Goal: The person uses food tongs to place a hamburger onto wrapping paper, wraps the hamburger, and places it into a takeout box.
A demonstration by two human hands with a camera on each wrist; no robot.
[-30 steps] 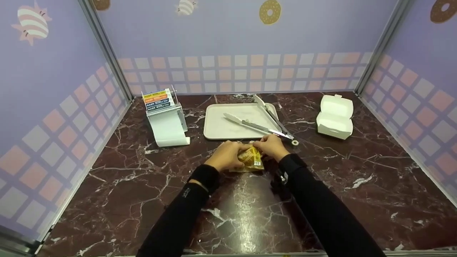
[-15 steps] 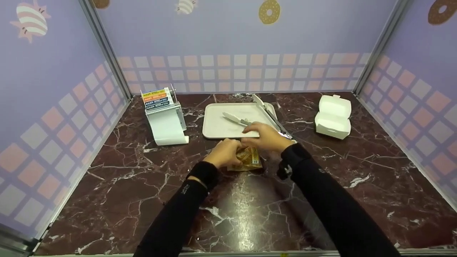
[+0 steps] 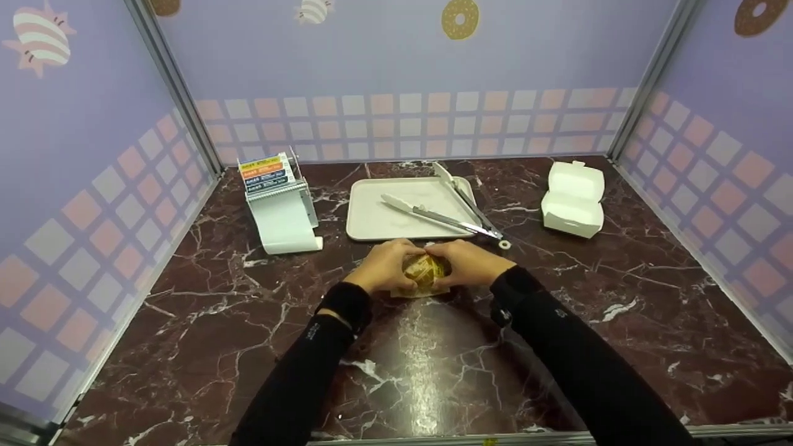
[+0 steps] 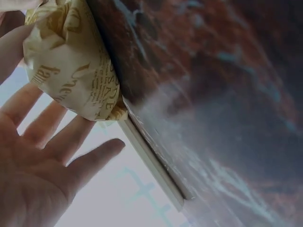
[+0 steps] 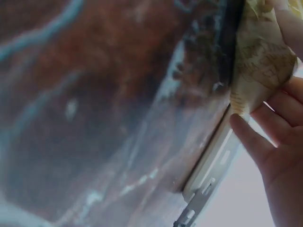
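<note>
A rounded wrapped burger (image 3: 425, 272) in yellowish printed paper sits on the dark marbled table in front of me. My left hand (image 3: 387, 267) holds its left side, thumb on the near side. From the right, my right hand (image 3: 474, 263) cups it the same way. Brown lettering shows on the wrapped burger (image 4: 75, 71) in the left wrist view, where some fingers of the left hand (image 4: 42, 156) spread along it. In the right wrist view, fingers of the right hand (image 5: 279, 137) touch the paper's lower end. The underside is hidden.
Behind the hands lies a pale tray (image 3: 372, 217) with metal tongs (image 3: 446, 220) across it, their handle end past its front edge. An opened white clamshell box (image 3: 573, 207) stands right. At left is a stand with coloured labels (image 3: 266, 173) and a hanging white paper strip (image 3: 285, 223).
The right hand lifted over the top of the wrapped burger, then came down to its right side. Both hands now hold it from opposite sides. The left hand has stayed on it.
</note>
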